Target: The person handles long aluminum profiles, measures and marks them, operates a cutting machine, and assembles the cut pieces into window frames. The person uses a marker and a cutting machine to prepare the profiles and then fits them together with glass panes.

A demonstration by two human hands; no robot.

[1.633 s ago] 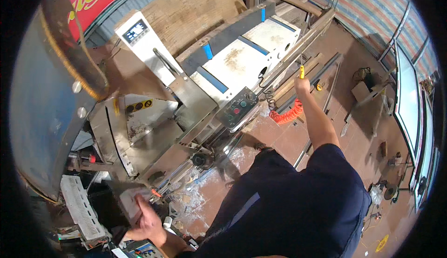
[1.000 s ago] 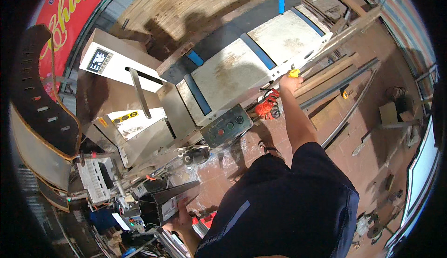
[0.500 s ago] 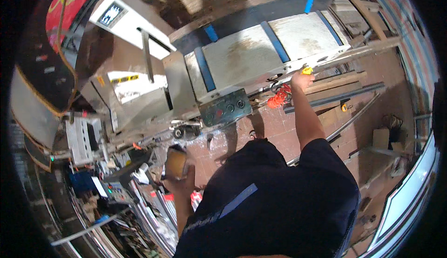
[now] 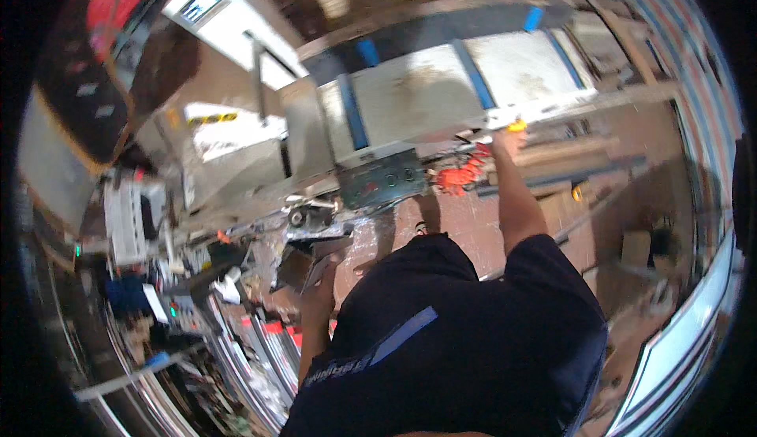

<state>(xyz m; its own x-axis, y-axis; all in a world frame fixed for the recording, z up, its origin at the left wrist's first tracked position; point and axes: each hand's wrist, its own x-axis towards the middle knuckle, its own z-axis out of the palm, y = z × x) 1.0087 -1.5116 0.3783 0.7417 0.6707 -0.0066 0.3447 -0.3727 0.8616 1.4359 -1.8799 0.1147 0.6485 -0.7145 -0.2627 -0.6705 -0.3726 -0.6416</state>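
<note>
My right hand (image 4: 509, 144) reaches forward to the front edge of a long machine bed (image 4: 410, 94) with pale panels and blue strips. Its fingers are closed round a yellow air gun (image 4: 516, 126). A red coiled hose (image 4: 461, 177) hangs just left of that hand. My left hand (image 4: 319, 287) is low on the left, gripping a dark angular piece (image 4: 303, 264) with a brownish inner face and bent-out sides; blur hides its exact kind. Between the hands, a dark green control panel (image 4: 382, 178) with round buttons sits on the machine's front.
Left of the bed rises a white machine housing (image 4: 229, 11). Long strips and offcuts (image 4: 244, 350) crowd the lower left. Boards and bars (image 4: 560, 161) lie on the tiled floor at right, with a yellow tape measure (image 4: 576, 193) among them. A striped sheet (image 4: 670, 35) hangs at far right.
My left hand has turned the dark piece, so its angled sides now show. My right hand remains near the bed's front edge with the yellow air gun, and the red hose has shifted.
</note>
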